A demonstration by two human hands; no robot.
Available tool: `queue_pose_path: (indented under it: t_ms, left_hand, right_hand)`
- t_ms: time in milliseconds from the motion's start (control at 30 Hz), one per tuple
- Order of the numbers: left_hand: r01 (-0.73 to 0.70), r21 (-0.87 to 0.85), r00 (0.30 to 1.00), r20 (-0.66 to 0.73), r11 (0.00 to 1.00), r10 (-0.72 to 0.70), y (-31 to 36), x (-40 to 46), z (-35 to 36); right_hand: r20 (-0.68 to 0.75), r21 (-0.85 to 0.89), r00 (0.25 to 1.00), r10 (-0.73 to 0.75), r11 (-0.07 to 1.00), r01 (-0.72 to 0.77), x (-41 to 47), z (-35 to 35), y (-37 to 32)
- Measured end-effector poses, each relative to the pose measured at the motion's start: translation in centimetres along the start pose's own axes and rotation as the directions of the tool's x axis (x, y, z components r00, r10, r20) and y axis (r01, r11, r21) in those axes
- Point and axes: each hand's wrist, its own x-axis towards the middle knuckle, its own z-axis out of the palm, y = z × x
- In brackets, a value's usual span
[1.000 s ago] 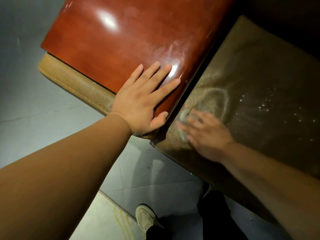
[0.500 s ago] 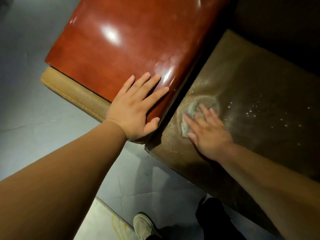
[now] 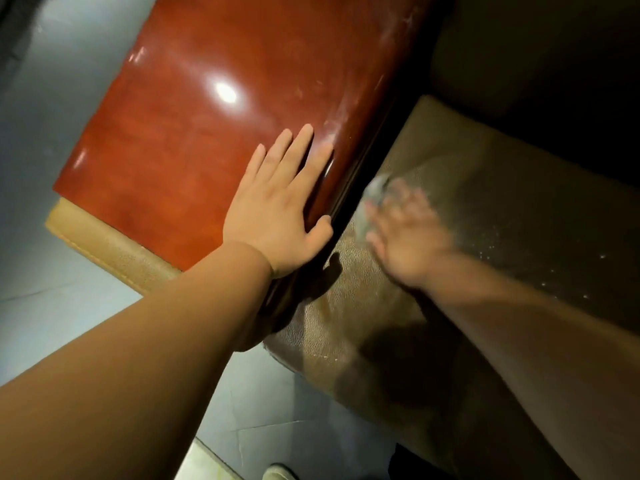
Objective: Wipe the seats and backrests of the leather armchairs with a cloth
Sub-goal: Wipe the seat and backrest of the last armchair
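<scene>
The brown leather seat (image 3: 502, 209) of the armchair fills the right side, with white specks scattered on its right part. My right hand (image 3: 407, 237) is blurred with motion and presses a small grey cloth (image 3: 372, 199) flat on the seat beside the armrest; only the cloth's far edge shows past my fingertips. My left hand (image 3: 280, 216) lies flat, fingers straight, on the glossy reddish-brown wooden armrest (image 3: 214, 109) near its inner edge. The backrest is in deep shadow at the top right.
Tan leather padding (image 3: 104, 244) shows under the armrest's near end. Grey tiled floor (image 3: 45, 133) lies to the left and below. My shoe (image 3: 278, 472) and dark trouser leg show at the bottom edge.
My right hand has slid the cloth further up the seat along the armrest. My left hand stays flat on the armrest. The camera has tilted a little.
</scene>
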Motion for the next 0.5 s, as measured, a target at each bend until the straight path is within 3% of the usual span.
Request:
queue_pose_path:
  t_ms: [67,100,200,267,333,367,433,500]
  left_hand:
    - [0.005,-0.003,1.0,0.005,1.0,-0.005,0.0,-0.1,-0.1]
    - [0.006,-0.012,1.0,0.007,1.0,-0.006,0.1,-0.1,0.0]
    - [0.005,-0.048,1.0,0.014,0.999,-0.004,0.0,0.0,-0.1]
    - [0.009,-0.047,1.0,0.014,0.999,-0.008,0.0,0.0,-0.1]
    - [0.002,-0.044,1.0,0.011,0.999,-0.002,0.1,0.1,-0.1]
    - [0.002,-0.043,1.0,0.01,0.999,-0.002,0.0,0.1,0.0]
    - [0.005,-0.046,1.0,0.009,0.999,-0.005,0.0,0.1,0.0]
    - [0.011,-0.042,1.0,0.007,0.999,-0.01,0.0,0.2,0.0]
  right_hand:
    - [0.078,0.066,0.962,0.26,0.962,-0.265,2.9,-1.7,1.8]
    - [0.065,0.094,0.964,0.258,0.96,-0.263,3.0,-1.8,1.5]
    - [-0.048,0.102,0.993,-0.112,0.988,0.116,-1.8,-0.3,-2.2]
    - [-0.025,0.164,0.93,-0.367,0.916,0.366,-5.1,0.4,-3.5]
    - [0.025,0.131,0.887,-0.461,0.881,0.455,-3.4,0.2,-1.1]
    - [0.012,0.074,0.911,-0.413,0.909,0.411,-1.4,0.1,0.5]
    - [-0.013,0.013,0.995,-0.098,0.995,0.098,3.2,-0.6,3.9]
    - [0.003,0.064,0.978,0.21,0.976,-0.21,6.0,-1.4,6.6]
